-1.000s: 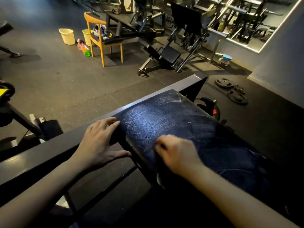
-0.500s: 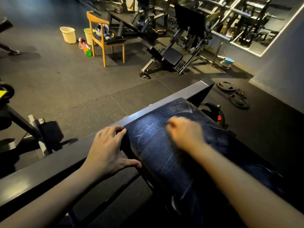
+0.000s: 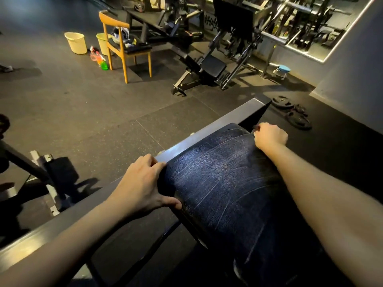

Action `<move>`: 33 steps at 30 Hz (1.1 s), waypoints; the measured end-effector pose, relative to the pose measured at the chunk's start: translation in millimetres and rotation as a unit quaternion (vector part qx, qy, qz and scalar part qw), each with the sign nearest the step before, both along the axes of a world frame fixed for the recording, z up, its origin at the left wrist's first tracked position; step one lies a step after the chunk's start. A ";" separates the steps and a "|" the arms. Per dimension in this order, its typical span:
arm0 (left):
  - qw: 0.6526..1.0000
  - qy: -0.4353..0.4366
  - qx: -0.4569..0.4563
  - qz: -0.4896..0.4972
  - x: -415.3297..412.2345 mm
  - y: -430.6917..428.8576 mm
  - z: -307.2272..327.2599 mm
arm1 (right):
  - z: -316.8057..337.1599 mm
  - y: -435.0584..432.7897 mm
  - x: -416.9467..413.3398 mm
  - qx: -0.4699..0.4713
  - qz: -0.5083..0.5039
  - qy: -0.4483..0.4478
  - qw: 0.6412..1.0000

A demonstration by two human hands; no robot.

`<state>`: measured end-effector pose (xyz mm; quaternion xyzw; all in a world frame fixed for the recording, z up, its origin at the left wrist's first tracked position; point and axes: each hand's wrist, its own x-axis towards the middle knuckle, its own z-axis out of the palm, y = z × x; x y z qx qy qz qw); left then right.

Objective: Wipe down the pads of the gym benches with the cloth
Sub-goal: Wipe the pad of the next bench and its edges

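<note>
Pad (image 3: 223, 183) is mid-wipe — right hand (image 3: 270, 134) at its far end, fingers clenched on the cloth (image 3: 256, 127) (only a dark scrap shows), left hand (image 3: 145, 183) resting loose-fingered on the rail (image 3: 207, 131) — next, probably, a firm pull back along it.

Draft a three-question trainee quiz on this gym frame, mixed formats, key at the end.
1. True or false: the left hand rests on the grey metal beam beside the black textured bench pad.
2. Where on that pad is the right hand? A: near end. B: middle. C: far end.
3. How many pale plastic buckets stand near the orange wooden chair?
Key: 1 true; 2 C; 3 two.
</note>
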<state>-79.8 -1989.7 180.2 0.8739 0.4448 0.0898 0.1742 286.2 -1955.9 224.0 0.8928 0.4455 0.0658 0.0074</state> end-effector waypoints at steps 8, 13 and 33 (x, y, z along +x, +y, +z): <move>0.999 0.031 0.005 -0.019 1.5 16.5 -4.3 | -46.7 -20.3 -109.6 0.067 0.336 0.053 0.938; 1.000 0.020 0.011 -0.016 1.9 17.9 -6.5 | -26.5 32.0 37.6 -0.011 0.008 -0.016 1.000; 0.999 0.041 0.012 -0.015 4.1 19.1 -1.8 | -9.8 40.7 -2.4 0.175 0.119 0.081 0.974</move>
